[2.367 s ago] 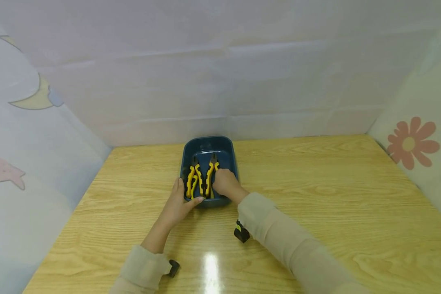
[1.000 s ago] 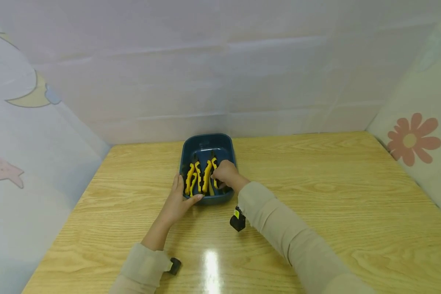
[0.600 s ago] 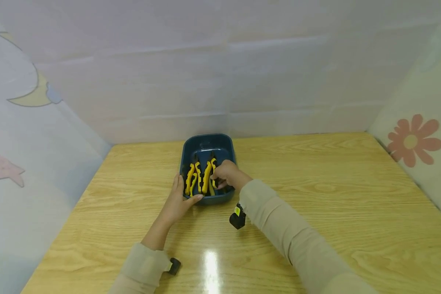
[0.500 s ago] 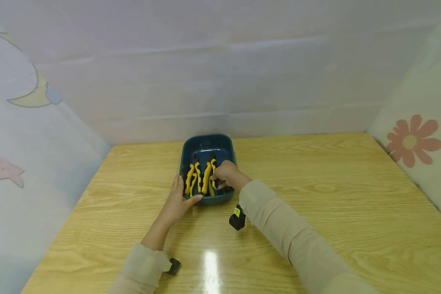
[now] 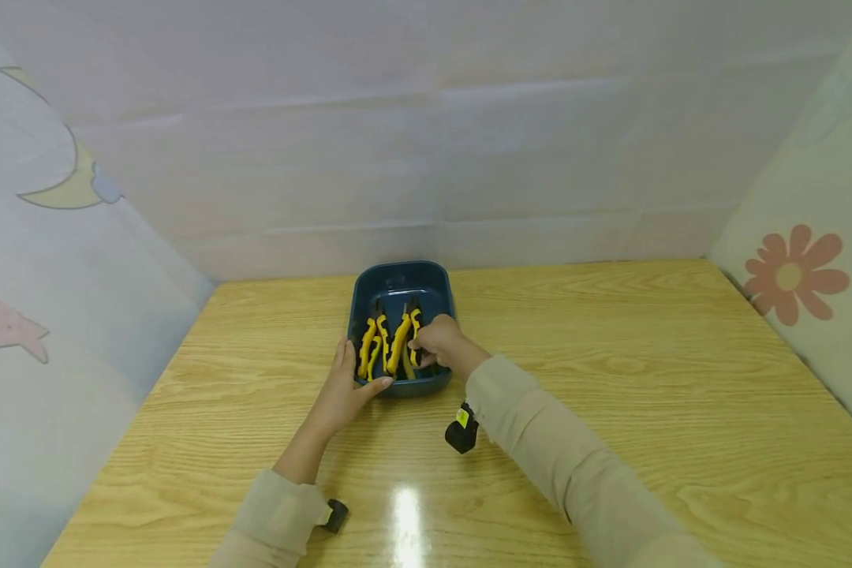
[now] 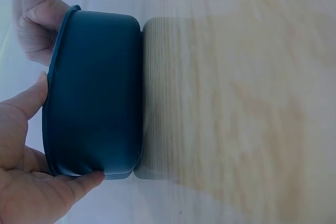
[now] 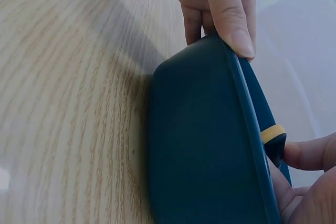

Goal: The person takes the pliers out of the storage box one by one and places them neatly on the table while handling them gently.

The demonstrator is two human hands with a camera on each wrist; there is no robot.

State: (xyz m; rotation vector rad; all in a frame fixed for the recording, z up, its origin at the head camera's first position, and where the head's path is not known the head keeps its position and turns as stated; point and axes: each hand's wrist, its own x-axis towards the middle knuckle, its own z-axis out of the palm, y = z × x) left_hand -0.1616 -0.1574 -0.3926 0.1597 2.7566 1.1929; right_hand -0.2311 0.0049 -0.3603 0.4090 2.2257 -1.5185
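A dark blue rectangular container [image 5: 401, 284] stands on the table with several yellow-and-black pliers inside. My left hand [image 5: 337, 398] grips its near left corner, thumb over the rim and fingers along the outer wall; the left wrist view shows the same container wall [image 6: 97, 93]. My right hand [image 5: 443, 339] reaches in over the right side and pinches a handle of the rightmost pliers [image 5: 399, 345]. In the right wrist view, that yellow-and-black handle [image 7: 274, 134] pokes above the rim against the thumb. Left of it lie other pliers [image 5: 383, 339] and a smaller yellow handle [image 5: 375, 355], partly overlapped.
The wood-grain table [image 5: 610, 355] extends to both sides of the container. Behind it rises a pale cloth backdrop [image 5: 539, 158], with printed cloth at left and right. Black wrist cameras hang under both beige sleeves [image 5: 575, 450].
My right hand has shifted slightly up and right, uncovering more of the right handle. The rightmost pliers' left handle now slants more. The left hand and the container hold their place.
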